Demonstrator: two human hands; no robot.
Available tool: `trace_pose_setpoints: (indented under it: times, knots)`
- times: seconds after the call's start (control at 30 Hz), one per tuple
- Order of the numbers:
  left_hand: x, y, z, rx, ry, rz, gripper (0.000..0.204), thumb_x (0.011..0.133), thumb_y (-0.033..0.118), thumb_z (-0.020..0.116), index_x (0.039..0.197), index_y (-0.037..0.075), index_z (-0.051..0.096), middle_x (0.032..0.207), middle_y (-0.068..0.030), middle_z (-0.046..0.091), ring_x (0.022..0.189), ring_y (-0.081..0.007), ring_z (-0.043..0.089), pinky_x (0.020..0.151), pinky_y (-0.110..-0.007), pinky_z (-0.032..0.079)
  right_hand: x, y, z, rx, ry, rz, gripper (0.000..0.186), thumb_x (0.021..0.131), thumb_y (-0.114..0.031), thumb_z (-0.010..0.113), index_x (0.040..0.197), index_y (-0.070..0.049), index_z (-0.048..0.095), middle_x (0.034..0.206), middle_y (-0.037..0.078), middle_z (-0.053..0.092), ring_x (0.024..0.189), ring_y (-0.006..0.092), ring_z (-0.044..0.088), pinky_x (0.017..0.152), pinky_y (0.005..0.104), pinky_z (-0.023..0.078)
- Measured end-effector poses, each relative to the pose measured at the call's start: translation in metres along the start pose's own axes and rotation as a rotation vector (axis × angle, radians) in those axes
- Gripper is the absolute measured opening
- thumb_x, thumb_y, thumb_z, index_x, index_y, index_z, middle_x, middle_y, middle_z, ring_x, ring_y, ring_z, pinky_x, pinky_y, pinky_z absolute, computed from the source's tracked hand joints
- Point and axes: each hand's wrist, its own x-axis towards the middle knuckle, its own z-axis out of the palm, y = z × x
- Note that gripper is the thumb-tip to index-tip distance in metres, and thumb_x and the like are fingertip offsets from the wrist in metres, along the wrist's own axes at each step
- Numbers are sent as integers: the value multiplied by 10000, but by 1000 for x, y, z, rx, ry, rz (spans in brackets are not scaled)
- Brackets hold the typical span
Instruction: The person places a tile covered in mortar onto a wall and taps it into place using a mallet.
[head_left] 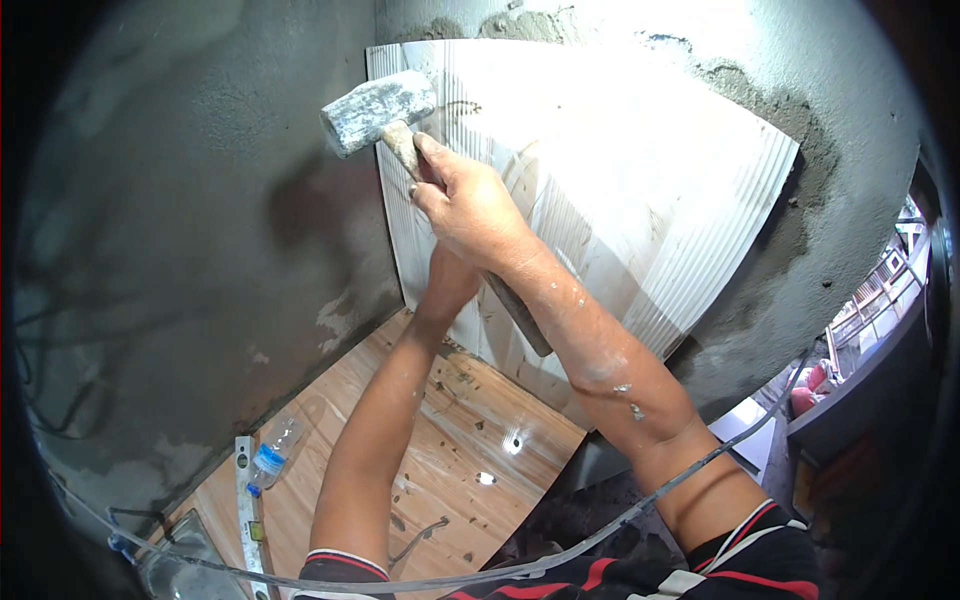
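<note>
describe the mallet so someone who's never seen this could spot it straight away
Find the big white, partly ribbed tile against the grey wall. At its upper left, the right hand grips the mallet. Unlike the flat, pale tile, it has a chunky, blotchy grey head.

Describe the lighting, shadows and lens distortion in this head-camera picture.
Head view: harsh glare washes out the white panel toward its upper right; head view: a soft shadow, apparently the hammer's, falls on the left wall; same view: two bright spots gleam on the wood-patterned floor; same view: the panel's edges bow and the picture's rim goes black.
</note>
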Motion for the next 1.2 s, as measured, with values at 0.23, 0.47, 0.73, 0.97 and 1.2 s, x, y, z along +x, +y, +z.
trace_pose_setpoints:
  times: [0.23,0.47,0.73,0.97,1.2]
  knots:
    - [3,24,24,55,-20,-29,534,1032,213,481,1476,-78,422,1515,-313,436,1443,-497,336,1240,-580,151,1,13,-22,-27,34,93,548,905,-83,611,1436,24,530,1241,241,687,1181,263,666,1031,337,482]
    - [-1,27,28,50,101,2,598,1017,195,474,1521,-99,342,1580,-347,309,1449,-596,238,1223,-627,164,-7,25,-22,17,146,-56,521,890,-129,652,1386,11,572,1205,309,668,1144,443,653,1002,427,511]
    - [-19,25,49,271,89,-41,677,1040,250,399,1559,-134,194,1613,-387,170,1474,-629,123,1210,-644,164,-15,2,-25,48,116,14,578,929,-123,620,1486,-12,510,1279,219,672,1161,258,625,1095,344,421]
    - [-66,41,80,-24,224,-178,621,1057,165,432,1504,-203,208,1577,-456,143,1488,-600,147,1234,-589,186,-34,6,-15,106,28,149,551,905,-113,631,1423,51,539,1351,264,637,1281,324,620,1099,356,444]
    - [-125,22,116,-20,138,-564,635,1083,209,395,1518,-197,173,1605,-441,81,1522,-549,107,1259,-523,181,-62,20,11,-22,2,101,588,938,-120,639,1486,30,486,1215,185,700,1071,217,682,971,309,518]
